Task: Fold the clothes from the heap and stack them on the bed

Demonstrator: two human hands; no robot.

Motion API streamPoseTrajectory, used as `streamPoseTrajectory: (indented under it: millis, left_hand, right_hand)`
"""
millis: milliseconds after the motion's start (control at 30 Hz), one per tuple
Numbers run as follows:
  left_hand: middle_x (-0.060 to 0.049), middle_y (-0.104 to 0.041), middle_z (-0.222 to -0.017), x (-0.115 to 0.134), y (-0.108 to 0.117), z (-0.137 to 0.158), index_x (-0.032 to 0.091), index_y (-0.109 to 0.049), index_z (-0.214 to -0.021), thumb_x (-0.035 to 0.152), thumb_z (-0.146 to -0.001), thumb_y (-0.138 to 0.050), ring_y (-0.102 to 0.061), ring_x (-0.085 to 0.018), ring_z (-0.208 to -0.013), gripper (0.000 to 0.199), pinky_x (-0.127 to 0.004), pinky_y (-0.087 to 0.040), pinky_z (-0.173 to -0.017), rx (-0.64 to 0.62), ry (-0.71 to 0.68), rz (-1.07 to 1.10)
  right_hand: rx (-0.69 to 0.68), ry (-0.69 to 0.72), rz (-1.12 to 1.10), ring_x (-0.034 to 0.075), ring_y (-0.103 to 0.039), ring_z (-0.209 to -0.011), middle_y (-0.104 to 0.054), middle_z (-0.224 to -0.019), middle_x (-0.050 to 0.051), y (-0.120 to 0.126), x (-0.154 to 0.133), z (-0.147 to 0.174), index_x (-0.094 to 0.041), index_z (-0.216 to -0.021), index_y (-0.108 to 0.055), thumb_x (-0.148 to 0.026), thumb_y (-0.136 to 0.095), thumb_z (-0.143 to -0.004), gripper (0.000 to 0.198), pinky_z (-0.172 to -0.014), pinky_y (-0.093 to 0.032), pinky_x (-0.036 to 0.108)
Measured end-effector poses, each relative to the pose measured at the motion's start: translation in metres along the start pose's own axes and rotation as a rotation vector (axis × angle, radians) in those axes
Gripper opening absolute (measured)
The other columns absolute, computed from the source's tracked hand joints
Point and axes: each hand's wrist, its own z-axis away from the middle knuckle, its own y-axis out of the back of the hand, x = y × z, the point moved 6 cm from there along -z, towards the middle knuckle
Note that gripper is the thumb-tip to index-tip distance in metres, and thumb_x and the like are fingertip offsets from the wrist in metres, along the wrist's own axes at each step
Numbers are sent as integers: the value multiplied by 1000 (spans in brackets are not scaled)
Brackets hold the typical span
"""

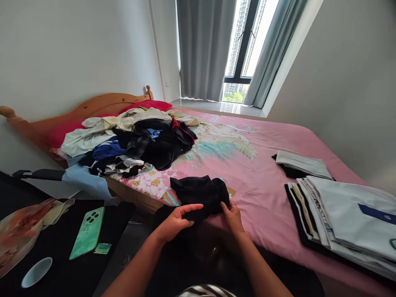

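Observation:
A black folded garment point(201, 192), its exact kind hard to make out, lies at the near edge of the bed in front of me. Over its near left part, my left hand point(177, 222) is open, with thumb and index finger spread apart. At the garment's right end, my right hand point(233, 216) pinches its edge between thumb and fingers. To the right sit a tall stack of folded clothes point(349, 206), white on top, and a smaller folded pile point(305, 164) in grey and black.
A heap of loose clothes point(161, 144) covers the bed's left side by the wooden headboard point(105, 101). On a black surface at lower left are a green phone point(88, 233), a small card point(102, 248), a white oval object point(37, 272) and a patterned cloth point(27, 231).

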Motion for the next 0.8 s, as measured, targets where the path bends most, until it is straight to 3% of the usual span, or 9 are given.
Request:
streamPoseTrajectory:
  millis: [100,200,300,367,500,700,800]
  left_hand:
    - [-7,-67,-113,11,10,11,20,-62,-120,12,-60,-64,-63,-21,-94,61,-28,-48,-80,-28,35,207]
    - [-8,-69,-105,4,20,5,18,-61,-120,12,-58,-64,-65,-19,-84,62,-27,-49,-74,41,78,263]
    - [-7,-68,-102,-15,23,-9,16,-58,-121,13,-58,-62,-64,-18,-79,63,-27,-49,-70,217,118,86]
    - [-7,-65,-109,-25,19,-15,17,-57,-121,15,-57,-64,-63,-20,-90,64,-29,-49,-76,274,116,-113]
    - [-9,-60,-122,-39,-4,-18,20,-56,-122,30,-58,-75,-52,-25,-115,68,-32,-43,-93,152,140,-273]
    - [-7,-71,-89,-72,-46,-3,17,-68,-95,66,-74,-53,-64,-21,-87,56,-30,-48,-78,-94,484,121]
    - [-5,-69,-73,-75,-61,0,16,-68,-75,62,-74,-58,-64,-18,-74,47,-27,-48,-72,-175,514,255]
  right_hand:
    - [-6,-84,-106,21,-63,-86,-69,-95,5,29,-1,10,-16,-97,-60,-49,-62,-73,41,-78,-50,32]
    - [15,-130,-108,20,-63,-80,-69,-88,3,70,1,29,-18,-92,-60,-48,-65,-71,37,-73,-51,31]
    - [40,-148,-73,21,-63,-83,-69,-89,4,97,6,61,-18,-90,-61,-48,-65,-72,35,-77,-51,33]
    - [70,-125,-37,22,-63,-87,-69,-93,5,104,9,81,-17,-93,-62,-49,-64,-73,38,-82,-51,34]
    - [134,-106,1,23,-63,-91,-69,-97,7,102,12,102,-17,-99,-63,-52,-61,-75,43,-76,-52,34]
    - [106,-143,-42,22,-63,-85,-68,-98,6,90,18,103,-18,-100,-59,-48,-60,-78,38,-70,-52,31]
    - [79,-153,-78,22,-63,-87,-68,-96,6,85,20,107,-18,-99,-60,-47,-61,-77,36,-76,-52,34]
